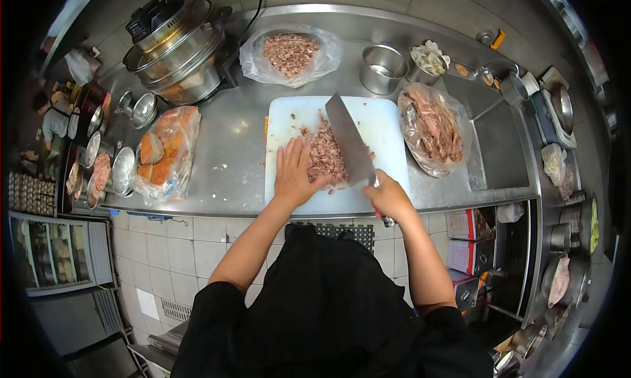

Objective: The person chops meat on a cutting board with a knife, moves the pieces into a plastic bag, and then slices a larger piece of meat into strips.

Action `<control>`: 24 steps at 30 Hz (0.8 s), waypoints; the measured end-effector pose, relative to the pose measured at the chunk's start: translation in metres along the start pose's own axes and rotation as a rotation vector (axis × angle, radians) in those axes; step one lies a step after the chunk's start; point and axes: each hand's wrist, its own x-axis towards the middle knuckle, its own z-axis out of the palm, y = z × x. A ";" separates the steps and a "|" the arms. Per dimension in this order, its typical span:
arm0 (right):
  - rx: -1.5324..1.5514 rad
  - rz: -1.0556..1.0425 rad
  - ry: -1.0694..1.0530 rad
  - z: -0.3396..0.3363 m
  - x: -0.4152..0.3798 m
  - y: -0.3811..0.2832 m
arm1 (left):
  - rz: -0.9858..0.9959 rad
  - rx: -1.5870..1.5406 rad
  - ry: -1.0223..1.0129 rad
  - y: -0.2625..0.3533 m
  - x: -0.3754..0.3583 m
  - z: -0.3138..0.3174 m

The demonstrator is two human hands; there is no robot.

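My right hand (388, 197) is wrapped around the handle of a cleaver (350, 141), whose broad blade points away from me over the white cutting board (384, 125). A heap of chopped meat (324, 153) lies on the board, just left of the blade. Flat beside that heap rests my left hand (295, 174), fingers stretched out and thumb spread toward the meat's near edge. The blade hides part of the heap, and small bits show on its right side.
Right of the board is a plastic bag of meat strips (434, 130), next to a sink (503, 145). Behind stand a bag of diced meat (290, 55) and a steel pot (383, 69). Bagged orange-brown blocks (164, 155) and a large steamer (177, 53) stand left.
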 end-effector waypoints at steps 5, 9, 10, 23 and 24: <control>0.112 -0.026 0.000 -0.005 -0.008 0.020 | 0.104 0.132 -0.116 0.007 0.000 -0.002; 0.125 0.006 -0.009 -0.007 -0.014 0.015 | 0.064 0.052 -0.115 0.001 0.001 0.016; 0.126 0.003 -0.003 -0.007 -0.015 0.014 | 0.063 0.069 -0.081 0.000 0.000 0.021; -0.096 -0.024 0.107 0.025 -0.026 -0.002 | -0.139 -0.215 0.092 -0.023 0.006 0.032; -0.160 -0.047 0.102 0.029 -0.026 -0.003 | -0.138 -0.222 0.090 -0.026 0.008 0.030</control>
